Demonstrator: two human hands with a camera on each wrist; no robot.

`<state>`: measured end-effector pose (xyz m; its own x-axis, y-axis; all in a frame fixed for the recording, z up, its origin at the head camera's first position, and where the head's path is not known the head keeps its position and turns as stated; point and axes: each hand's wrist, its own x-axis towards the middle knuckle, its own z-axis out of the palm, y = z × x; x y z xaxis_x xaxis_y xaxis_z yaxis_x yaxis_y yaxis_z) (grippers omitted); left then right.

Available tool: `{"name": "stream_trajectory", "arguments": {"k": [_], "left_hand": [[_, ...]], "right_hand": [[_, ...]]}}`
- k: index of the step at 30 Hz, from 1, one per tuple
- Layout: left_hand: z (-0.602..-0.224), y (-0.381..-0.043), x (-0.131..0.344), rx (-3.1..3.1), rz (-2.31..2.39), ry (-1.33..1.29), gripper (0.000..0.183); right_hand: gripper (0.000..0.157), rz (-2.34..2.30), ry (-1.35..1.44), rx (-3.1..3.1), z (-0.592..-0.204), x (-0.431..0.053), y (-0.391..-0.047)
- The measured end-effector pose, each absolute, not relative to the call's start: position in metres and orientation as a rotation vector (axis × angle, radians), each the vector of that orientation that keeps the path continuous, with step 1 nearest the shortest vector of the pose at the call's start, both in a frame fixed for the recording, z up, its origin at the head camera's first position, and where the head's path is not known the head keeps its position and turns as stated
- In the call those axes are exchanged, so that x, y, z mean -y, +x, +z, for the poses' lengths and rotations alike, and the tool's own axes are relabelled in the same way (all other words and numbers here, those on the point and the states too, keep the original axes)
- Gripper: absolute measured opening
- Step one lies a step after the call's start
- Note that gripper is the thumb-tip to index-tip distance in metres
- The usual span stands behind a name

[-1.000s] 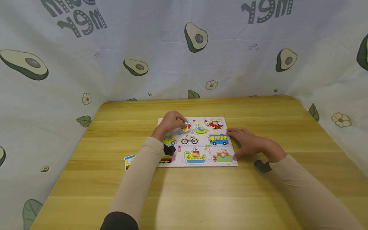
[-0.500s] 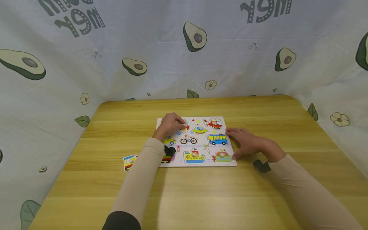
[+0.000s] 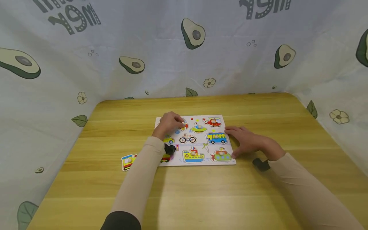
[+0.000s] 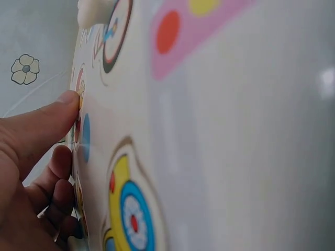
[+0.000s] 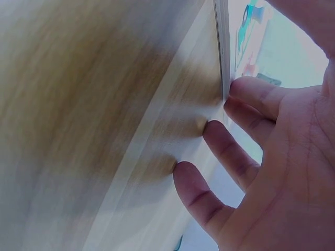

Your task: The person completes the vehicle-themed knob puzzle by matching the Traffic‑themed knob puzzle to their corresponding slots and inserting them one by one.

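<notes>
A white wooden puzzle board with pictures of vehicles lies on the table. At its upper left my left hand pinches the knob of a small round red-and-yellow puzzle piece, which sits at board level. The left wrist view shows the thumb at that piece, its other fingers curled below. My right hand rests against the board's right edge, thumb spread from the fingers. In the right wrist view some fingertips touch the board's side and others the tabletop. The left hand and sleeve hide part of the board's left side.
A loose train piece lies on the wooden table left of the board, partly behind the left sleeve. Bus, boat, bicycle and helicopter pieces sit on the board. A printed cloth hangs behind.
The round piece, tilted in my left hand a second ago, has come down level with the board. My right hand stays at the board's edge. The head view has shifted slightly.
</notes>
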<state>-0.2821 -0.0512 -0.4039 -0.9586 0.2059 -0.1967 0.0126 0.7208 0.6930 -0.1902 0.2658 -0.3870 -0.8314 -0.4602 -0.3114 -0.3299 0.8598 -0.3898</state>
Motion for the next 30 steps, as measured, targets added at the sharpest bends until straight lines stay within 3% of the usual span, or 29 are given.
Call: {"name": "stream_trajectory", "arguments": {"k": [13, 18, 23, 30], "left_hand": [[-0.405, -0.284, 0.052, -2.652, 1.102, 0.156, 0.013], [-0.407, -0.284, 0.059, -2.617, 1.149, 0.215, 0.023], [-0.402, -0.280, 0.078, -2.597, 1.248, 0.274, 0.036], [-0.374, -0.266, 0.124, -2.733, 1.148, 0.400, 0.036]], "right_hand": [[0.104, -0.473, -0.595, -2.638, -0.385, -0.266, -0.190], [0.103, -0.484, -0.604, -2.633, -0.386, -0.263, -0.189], [0.103, -0.461, -0.603, -2.626, -0.387, -0.261, -0.188], [0.102, -0.462, -0.597, -2.635, -0.384, -0.261, -0.189]]}}
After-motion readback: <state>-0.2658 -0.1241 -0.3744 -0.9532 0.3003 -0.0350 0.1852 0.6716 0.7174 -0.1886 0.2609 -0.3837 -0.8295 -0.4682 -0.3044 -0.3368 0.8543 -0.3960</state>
